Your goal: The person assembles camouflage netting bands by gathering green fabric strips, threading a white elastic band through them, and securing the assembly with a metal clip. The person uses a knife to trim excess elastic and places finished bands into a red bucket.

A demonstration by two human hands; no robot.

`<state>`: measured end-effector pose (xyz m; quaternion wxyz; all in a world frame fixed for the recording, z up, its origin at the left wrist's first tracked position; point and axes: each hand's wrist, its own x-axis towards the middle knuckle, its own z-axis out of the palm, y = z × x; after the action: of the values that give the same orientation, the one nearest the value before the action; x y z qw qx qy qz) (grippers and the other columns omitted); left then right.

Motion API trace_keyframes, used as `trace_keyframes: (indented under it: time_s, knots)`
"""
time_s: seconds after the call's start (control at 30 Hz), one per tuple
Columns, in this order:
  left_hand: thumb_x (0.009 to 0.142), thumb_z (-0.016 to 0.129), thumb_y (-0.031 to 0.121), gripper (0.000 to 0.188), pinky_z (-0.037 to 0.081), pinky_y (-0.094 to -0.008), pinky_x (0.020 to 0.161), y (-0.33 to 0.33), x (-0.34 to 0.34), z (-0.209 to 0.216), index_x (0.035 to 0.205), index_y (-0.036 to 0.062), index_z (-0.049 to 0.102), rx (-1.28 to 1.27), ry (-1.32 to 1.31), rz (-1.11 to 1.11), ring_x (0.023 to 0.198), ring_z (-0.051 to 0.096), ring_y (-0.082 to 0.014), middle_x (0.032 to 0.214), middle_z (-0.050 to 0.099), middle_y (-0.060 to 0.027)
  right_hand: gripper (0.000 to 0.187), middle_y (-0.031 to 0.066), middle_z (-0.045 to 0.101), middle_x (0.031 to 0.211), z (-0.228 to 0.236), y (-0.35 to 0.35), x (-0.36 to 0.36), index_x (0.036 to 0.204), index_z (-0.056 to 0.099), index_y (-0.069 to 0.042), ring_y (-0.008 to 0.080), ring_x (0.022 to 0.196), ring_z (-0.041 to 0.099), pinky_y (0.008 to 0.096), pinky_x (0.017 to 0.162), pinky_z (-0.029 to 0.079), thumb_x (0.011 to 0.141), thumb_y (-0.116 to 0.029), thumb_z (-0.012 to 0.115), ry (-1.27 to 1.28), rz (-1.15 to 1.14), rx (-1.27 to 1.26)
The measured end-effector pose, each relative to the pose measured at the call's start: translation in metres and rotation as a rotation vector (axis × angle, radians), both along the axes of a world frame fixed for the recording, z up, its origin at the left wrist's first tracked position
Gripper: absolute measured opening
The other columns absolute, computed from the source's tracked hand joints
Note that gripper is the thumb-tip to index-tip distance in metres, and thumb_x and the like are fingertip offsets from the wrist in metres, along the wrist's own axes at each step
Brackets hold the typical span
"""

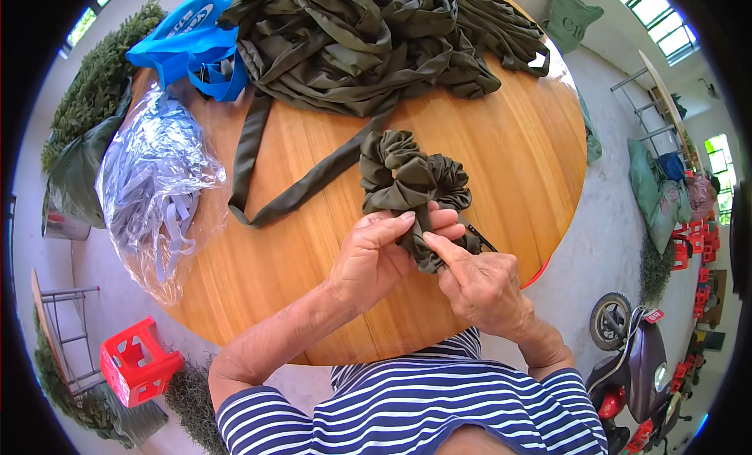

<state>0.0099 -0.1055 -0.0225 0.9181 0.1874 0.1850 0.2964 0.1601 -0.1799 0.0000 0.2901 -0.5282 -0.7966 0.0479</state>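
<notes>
Over the wooden table my left hand (373, 255) is closed around a bunched, ruffled dark olive fabric tube (399, 184), its thumb pressing on the cloth. The tube is gathered into scrunchie-like loops above the fingers. My right hand (487, 290) pinches the lower end of the same tube, index finger laid against the fabric. A thin dark stick-like thing (479, 237) juts out beside the right hand; its kind and whether the hand grips it cannot be made out. A flat olive fabric strip (309, 190) runs in a loop from the big heap of olive strips (345, 43).
On the round table (313, 259), at left, lie a clear plastic bag (157, 188) of pale elastic bands and a blue bag (188, 39). A red stool (139, 361) stands at lower left, a scooter (638, 369) at lower right. Artificial greenery (102, 83) leans at far left.
</notes>
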Motion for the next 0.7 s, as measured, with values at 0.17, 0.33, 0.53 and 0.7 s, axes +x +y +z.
trace_keyframes:
  time_s: [0.17,0.33,0.53,0.7]
  knots:
    - [0.089,0.045,0.017,0.038,0.036,-0.0393,0.099,-0.004,0.003,-0.003,0.120,-0.0043,0.041,-0.030,-0.089,0.008,0.116,0.045,-0.0299,0.121,0.049,-0.0178,0.037,0.0080,0.063,0.077,-0.003,0.002,-0.001,0.107,0.055,0.001,0.0155,0.052,0.060,0.0272,0.043,0.044,0.070,-0.001,0.060,-0.001,-0.084,0.049]
    - [0.090,0.047,0.019,0.039,0.038,-0.0367,0.097,-0.009,0.007,-0.009,0.122,-0.0018,0.039,0.066,-0.019,-0.017,0.114,0.047,-0.0231,0.122,0.049,-0.0126,0.030,0.0103,0.062,0.081,-0.015,0.009,0.002,0.104,0.054,-0.003,0.0199,0.055,0.061,0.0288,0.045,0.046,0.075,-0.002,0.059,0.218,-0.101,-0.007]
    - [0.091,0.045,0.019,0.033,0.042,-0.0334,0.092,-0.003,0.008,-0.008,0.118,0.0000,0.043,0.014,-0.052,-0.030,0.104,0.050,-0.0150,0.109,0.054,-0.0072,0.025,0.0110,0.061,0.079,-0.021,0.014,0.007,0.102,0.053,-0.006,0.0222,0.060,0.062,0.0316,0.052,0.048,0.077,-0.007,0.059,0.488,-0.118,-0.187]
    - [0.092,0.042,0.021,0.030,0.042,-0.0328,0.092,0.004,0.000,-0.001,0.113,0.0002,0.045,0.010,0.014,0.071,0.103,0.054,-0.0193,0.107,0.057,-0.0102,0.025,0.0090,0.059,0.075,0.012,0.009,0.005,0.100,0.055,-0.007,0.0223,0.063,0.059,0.0336,0.055,0.046,0.076,-0.012,0.062,0.346,-0.237,-0.371]
